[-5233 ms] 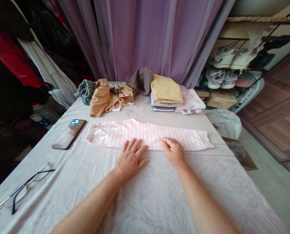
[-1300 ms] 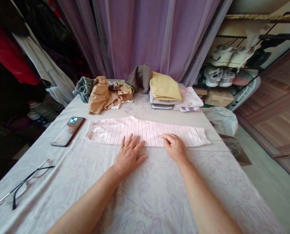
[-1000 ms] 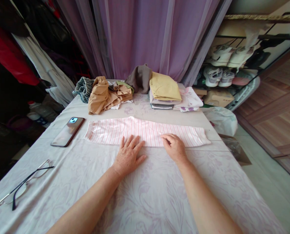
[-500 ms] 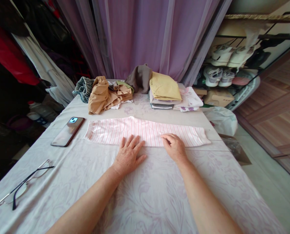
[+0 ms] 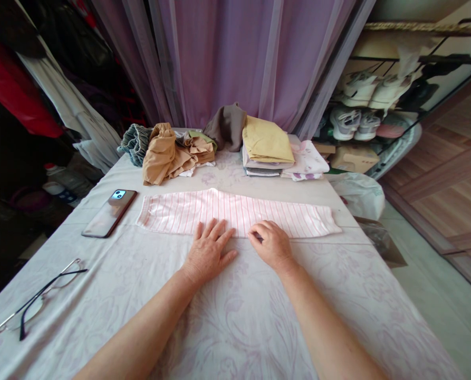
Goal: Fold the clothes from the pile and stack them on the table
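Across the table lies a long, flat, pink-and-white striped garment (image 5: 298, 217), apparently pants folded lengthwise, with a gathered cuff at its left end. My left hand (image 5: 207, 250) rests flat with fingers spread, its fingertips on the garment's near edge. Close by on the right, my right hand (image 5: 272, 244) has curled fingers, thumb drawn toward the index finger, touching that same edge. Whether any cloth is pinched inside the right fingers is hidden.
A phone (image 5: 109, 214) and eyeglasses (image 5: 41, 295) lie on the left of the cloth-covered table (image 5: 235, 327). Behind the garment are crumpled clothes (image 5: 162, 158) and a folded stack (image 5: 267, 141). A shoe rack (image 5: 409, 62) stands to the right.
My right hand has slid left along the garment's near edge, closer to my left hand. The left hand and the garment stay in place.
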Tool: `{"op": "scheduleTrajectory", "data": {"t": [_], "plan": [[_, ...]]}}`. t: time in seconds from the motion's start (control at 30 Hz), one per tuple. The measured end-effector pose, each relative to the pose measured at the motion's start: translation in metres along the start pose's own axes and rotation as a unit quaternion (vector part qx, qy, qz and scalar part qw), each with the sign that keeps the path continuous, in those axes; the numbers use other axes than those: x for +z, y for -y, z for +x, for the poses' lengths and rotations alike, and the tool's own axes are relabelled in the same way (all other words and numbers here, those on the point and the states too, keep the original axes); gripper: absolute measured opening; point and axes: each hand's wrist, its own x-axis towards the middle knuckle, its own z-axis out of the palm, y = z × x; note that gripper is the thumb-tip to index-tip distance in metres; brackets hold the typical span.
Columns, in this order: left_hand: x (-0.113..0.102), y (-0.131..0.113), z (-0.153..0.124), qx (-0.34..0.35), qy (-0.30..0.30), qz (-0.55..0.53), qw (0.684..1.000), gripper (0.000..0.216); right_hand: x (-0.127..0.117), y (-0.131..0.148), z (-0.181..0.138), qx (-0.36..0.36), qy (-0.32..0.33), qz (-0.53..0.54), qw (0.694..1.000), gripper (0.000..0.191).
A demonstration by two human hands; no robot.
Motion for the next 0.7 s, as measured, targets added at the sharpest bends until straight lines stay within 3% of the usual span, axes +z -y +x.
{"op": "scheduleTrajectory", "data": {"t": [0.47, 0.6, 0.7], "plan": [[-0.001, 0.001, 0.001, 0.003, 0.0, 0.002, 1.0, 0.055, -0.005, -0.029, -0.003, 0.038, -0.029, -0.012, 0.999, 0.017], [0.001, 0.002, 0.001, 0.008, -0.013, -0.001, 1.0, 0.054, -0.015, -0.053, -0.004, 0.073, -0.094, -0.04, 0.992, 0.02], [0.001, 0.003, 0.001, 0.012, -0.017, 0.001, 1.0, 0.053, -0.034, -0.082, -0.008, 0.155, -0.178, -0.11, 0.966, 0.027]]}}
